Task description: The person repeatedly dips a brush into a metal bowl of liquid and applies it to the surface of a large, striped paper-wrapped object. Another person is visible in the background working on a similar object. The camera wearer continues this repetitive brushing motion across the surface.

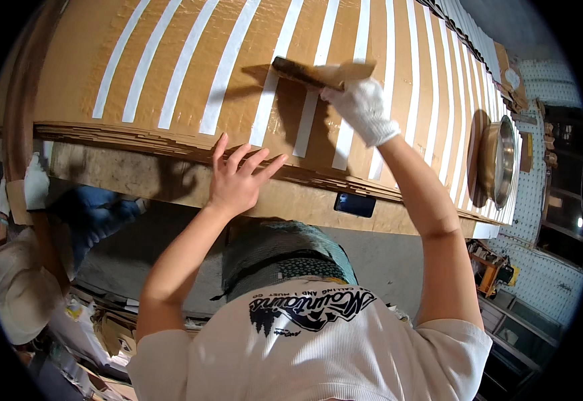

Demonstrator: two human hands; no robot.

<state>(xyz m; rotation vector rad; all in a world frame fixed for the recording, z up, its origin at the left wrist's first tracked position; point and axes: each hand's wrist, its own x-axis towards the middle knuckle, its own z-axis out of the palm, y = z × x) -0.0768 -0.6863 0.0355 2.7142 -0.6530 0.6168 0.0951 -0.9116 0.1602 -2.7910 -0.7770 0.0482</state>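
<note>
My right hand (365, 110), in a white knit glove, grips a flat wide brush (308, 73) with dark bristles and a pale wooden handle. It is over brown cardboard sheets (71, 80), the bristles pointing left; whether they touch the surface I cannot tell. White strips (228, 77) run across the cardboard side by side, and the brown surface between them looks shiny and wet. Bare and with its fingers spread, my left hand (236, 184) rests at the near edge of the stack, fingertips on the cardboard.
A dark phone (355, 204) lies on the table's near ledge (104, 167). On the right, a round metal basin (503, 160) sits on the strips. At the left a person in a pale hat (24, 294) has a white-gloved hand (36, 182) near a brown roll (24, 87).
</note>
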